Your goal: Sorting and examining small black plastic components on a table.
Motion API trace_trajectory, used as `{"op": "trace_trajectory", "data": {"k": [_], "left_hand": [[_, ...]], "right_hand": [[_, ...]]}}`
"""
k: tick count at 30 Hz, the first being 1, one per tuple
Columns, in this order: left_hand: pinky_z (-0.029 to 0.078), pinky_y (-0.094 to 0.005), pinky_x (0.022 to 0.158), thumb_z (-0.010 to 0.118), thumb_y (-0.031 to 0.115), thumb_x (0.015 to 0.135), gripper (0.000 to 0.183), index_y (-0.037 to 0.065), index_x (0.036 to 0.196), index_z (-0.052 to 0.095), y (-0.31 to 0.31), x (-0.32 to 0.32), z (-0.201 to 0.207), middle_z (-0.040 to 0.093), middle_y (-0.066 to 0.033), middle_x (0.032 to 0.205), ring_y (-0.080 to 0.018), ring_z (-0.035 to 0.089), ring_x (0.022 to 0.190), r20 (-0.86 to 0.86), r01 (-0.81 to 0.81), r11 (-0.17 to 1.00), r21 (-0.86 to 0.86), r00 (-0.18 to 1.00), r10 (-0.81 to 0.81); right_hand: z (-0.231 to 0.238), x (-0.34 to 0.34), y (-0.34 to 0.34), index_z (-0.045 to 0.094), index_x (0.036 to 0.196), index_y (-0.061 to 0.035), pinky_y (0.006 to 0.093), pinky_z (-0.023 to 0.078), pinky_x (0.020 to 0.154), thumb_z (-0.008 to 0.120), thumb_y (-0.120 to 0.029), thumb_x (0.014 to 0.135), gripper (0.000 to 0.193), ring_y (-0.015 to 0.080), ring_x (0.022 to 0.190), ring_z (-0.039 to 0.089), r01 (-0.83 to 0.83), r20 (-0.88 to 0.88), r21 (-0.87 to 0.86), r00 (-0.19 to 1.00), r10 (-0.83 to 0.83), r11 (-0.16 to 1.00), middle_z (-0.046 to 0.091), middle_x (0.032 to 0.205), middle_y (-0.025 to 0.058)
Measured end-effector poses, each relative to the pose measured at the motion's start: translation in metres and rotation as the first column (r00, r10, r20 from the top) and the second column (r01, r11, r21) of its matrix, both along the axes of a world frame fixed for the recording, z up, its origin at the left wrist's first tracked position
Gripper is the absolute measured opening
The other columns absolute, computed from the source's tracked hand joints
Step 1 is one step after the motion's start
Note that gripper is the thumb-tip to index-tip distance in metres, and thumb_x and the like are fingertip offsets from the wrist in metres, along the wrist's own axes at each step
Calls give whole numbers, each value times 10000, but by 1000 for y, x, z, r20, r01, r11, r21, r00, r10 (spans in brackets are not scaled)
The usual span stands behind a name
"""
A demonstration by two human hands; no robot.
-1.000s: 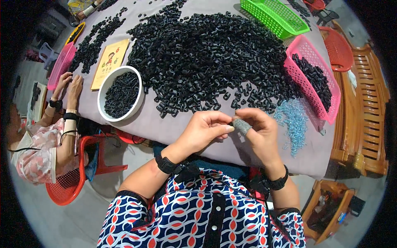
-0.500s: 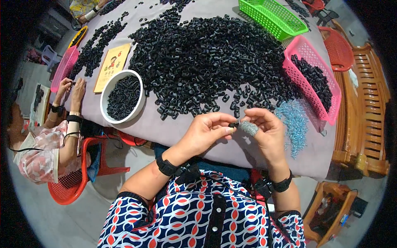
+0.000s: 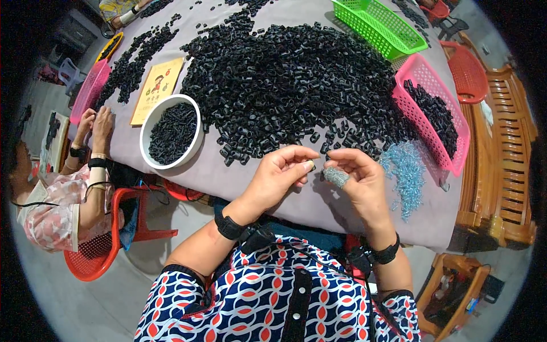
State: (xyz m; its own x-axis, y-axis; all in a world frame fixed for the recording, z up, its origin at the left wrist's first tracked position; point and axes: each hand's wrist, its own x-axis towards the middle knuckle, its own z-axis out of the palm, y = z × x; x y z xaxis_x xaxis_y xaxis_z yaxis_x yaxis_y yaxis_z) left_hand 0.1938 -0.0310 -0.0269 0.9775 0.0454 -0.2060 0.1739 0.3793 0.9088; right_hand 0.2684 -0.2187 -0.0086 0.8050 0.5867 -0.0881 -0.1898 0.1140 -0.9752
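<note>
One printed booklet (image 3: 155,91), left hand (image 3: 280,173) tight on black piece (image 3: 311,166), right hand (image 3: 364,181), hold unclear.

bears main heap of parts (image 3: 285,91) on table (image 3: 427,222), beyond left hand (image 3: 285,171) and right hand (image 3: 359,176). has bowl (image 3: 165,166) left of heap, pieces (image 3: 174,134) inside; booklet (image 3: 156,88) just behind bowl. has part-filled basket (image 3: 415,118) right of heap, second basket (image 3: 373,40) behind that, small pile (image 3: 405,176) right of right hand. shows co-worker (image 3: 60,216) at left edge, bench (image 3: 504,142) past right edge.
</note>
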Motion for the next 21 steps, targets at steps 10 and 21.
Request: {"op": "trace_trajectory", "data": {"k": [10,21], "left_hand": [[581,-242,647,597,75,961,174,-9,1114,602,-2,3,-2,681,-86,914,-154,698,745,-100,20,989,-148,994,-36],[566,-216,656,556,156,994,225,-9,1143,589,-2,1,-7,695,-103,961,-153,707,782,-66,177,980,-93,981,-183]], "right_hand": [[2,0,3,629,1145,26,274,522,862,634,47,856,290,136,957,639,12,104,-11,995,-10,1000,661,1022,64],[0,-4,8,655,1106,28,281,519,873,605,67,841,273,157,962,654,-6,130,-112,991,21,994,675,1017,78]]}}
